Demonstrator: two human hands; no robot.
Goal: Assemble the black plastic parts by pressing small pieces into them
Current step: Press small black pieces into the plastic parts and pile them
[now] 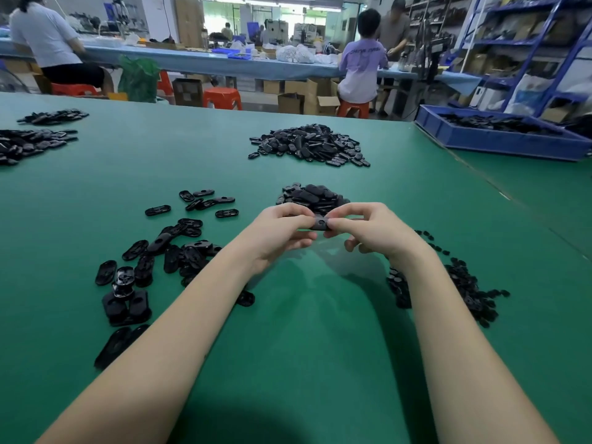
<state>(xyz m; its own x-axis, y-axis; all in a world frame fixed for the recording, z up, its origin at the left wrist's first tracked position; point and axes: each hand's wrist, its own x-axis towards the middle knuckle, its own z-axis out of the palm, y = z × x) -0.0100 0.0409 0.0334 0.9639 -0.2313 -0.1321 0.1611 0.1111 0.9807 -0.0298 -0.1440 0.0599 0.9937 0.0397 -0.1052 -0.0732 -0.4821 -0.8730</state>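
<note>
Above the green table [320, 331], both hands hold one black oval plastic part [319, 224] between them. My left hand [282, 232] pinches its left end with curled fingers. My right hand [368, 230] pinches its right end with thumb and forefinger. Most of the part is hidden by the fingers. Just behind the hands lies a small heap of black oval parts [312, 195]. Small black pieces [464, 290] are scattered at the right, partly under my right forearm. Loose oval parts [166, 251] lie spread to the left.
A big pile of black parts [309, 145] sits further back at the centre, and more piles [28, 142] at the far left. A blue crate [499, 139] with parts stands at the back right. People work at a long bench beyond the table.
</note>
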